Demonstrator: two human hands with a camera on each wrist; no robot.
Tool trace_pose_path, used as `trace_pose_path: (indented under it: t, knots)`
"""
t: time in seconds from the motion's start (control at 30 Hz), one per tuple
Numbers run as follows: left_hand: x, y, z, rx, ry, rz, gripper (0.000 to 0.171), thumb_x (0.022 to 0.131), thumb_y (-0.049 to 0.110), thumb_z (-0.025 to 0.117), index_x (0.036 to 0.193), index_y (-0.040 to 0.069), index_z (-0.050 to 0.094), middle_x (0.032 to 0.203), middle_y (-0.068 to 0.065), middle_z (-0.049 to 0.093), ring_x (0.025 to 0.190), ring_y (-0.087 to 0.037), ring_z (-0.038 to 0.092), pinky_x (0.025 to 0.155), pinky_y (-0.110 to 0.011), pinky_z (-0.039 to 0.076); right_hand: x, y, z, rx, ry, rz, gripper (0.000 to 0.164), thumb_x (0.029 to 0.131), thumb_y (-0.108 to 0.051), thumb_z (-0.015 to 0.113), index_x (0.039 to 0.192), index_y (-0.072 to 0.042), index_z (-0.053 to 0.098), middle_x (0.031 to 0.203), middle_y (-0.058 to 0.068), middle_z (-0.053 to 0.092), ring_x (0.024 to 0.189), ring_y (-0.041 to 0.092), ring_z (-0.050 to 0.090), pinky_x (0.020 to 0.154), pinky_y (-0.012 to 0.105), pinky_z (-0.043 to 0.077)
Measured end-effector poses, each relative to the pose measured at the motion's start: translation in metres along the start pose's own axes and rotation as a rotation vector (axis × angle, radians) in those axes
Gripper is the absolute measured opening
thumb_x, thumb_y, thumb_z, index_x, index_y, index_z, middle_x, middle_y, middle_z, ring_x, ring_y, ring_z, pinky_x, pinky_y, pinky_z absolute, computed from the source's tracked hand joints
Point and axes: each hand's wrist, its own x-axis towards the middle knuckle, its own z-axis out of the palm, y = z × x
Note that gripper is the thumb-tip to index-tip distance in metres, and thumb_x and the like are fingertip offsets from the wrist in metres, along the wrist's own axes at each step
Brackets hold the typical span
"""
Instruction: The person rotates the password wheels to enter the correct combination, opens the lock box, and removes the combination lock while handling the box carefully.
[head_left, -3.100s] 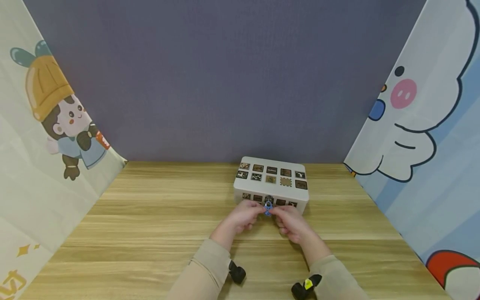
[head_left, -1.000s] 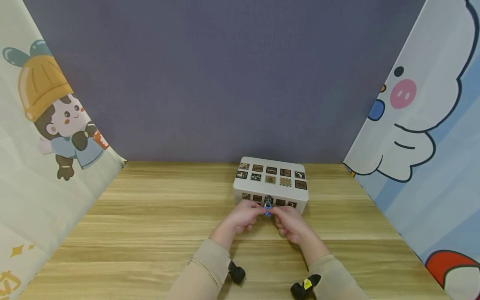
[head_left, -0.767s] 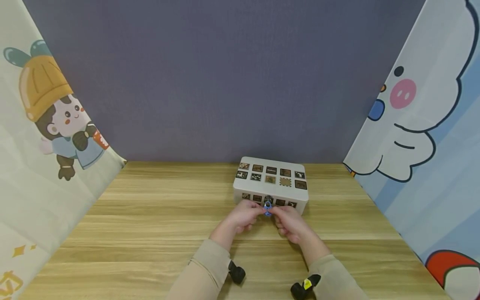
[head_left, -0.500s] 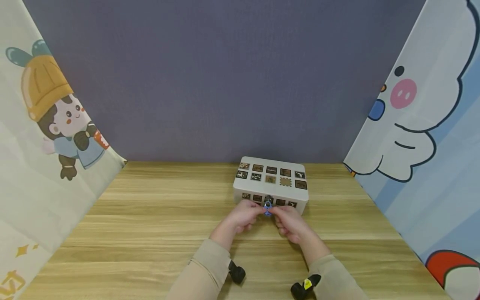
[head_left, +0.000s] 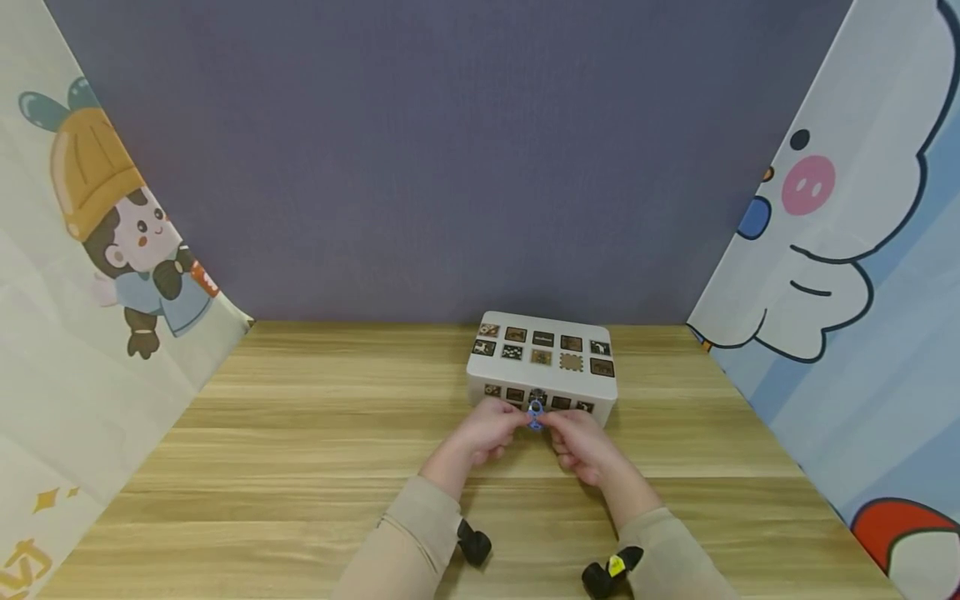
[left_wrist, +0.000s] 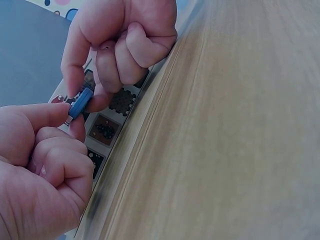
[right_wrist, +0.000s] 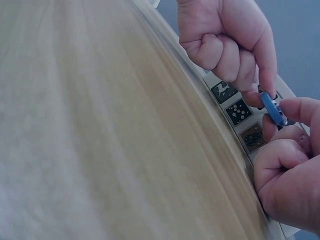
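Box [head_left: 542, 367] on bench [head_left: 337, 400]. Sits right of centre, near far edge, before back panel [head_left: 450, 167]. Padlock [head_left: 536, 416] at middle of box's front face, just below clasp [head_left: 537, 394]. Lies between left hand [head_left: 489, 431] and right hand [head_left: 582, 442], touching both. Nearer side, over bench: left sleeve [head_left: 420, 529], right sleeve [head_left: 671, 554]. Left side panel [head_left: 60, 358] along bench's left edge, right side panel [head_left: 847, 250] along right.

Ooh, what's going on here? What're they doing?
A person's left hand and right hand are pinching a small blue padlock from either side, at the front of a white rectangular box printed with little dark pictures. The box sits closed on a light wood-grained table. I can't see whether the padlock is locked.
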Motion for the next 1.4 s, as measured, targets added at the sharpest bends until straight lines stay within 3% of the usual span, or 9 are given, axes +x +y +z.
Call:
trace_pose_path:
  t: [0.37, 0.8, 1.4]
  knots:
    - [0.0, 0.001, 0.001, -0.016, 0.001, -0.009, 0.018, 0.096, 0.019, 0.069, 0.097, 0.002, 0.074, 0.051, 0.009, 0.035, 0.041, -0.006, 0.03, 0.037, -0.02, 0.028, -0.001, -0.003, -0.004, 0.074, -0.004, 0.011, 0.02, 0.1, -0.024, 0.063, 0.092, -0.005, 0.062, 0.057, -0.009, 0.034, 0.046, 0.004, 0.025, 0.039, 0.017, 0.022]
    - [-0.001, 0.002, 0.0, -0.014, -0.004, -0.013, 0.019, 0.097, 0.02, 0.068, 0.098, 0.002, 0.073, 0.052, 0.009, 0.036, 0.042, -0.006, 0.031, 0.037, -0.02, 0.029, -0.003, -0.007, -0.011, 0.103, -0.004, 0.035, 0.02, 0.1, -0.022, 0.061, 0.099, -0.003, 0.064, 0.057, -0.01, 0.033, 0.045, 0.003, 0.026, 0.039, 0.017, 0.022]
    - [0.002, -0.002, -0.001, -0.017, -0.012, -0.01, 0.019, 0.097, 0.021, 0.068, 0.097, 0.004, 0.074, 0.053, 0.008, 0.038, 0.043, -0.006, 0.031, 0.038, -0.02, 0.029, -0.002, -0.003, -0.008, 0.042, -0.049, -0.003, 0.02, 0.1, -0.023, 0.063, 0.099, -0.003, 0.066, 0.057, -0.009, 0.035, 0.047, 0.004, 0.027, 0.04, 0.017, 0.024]
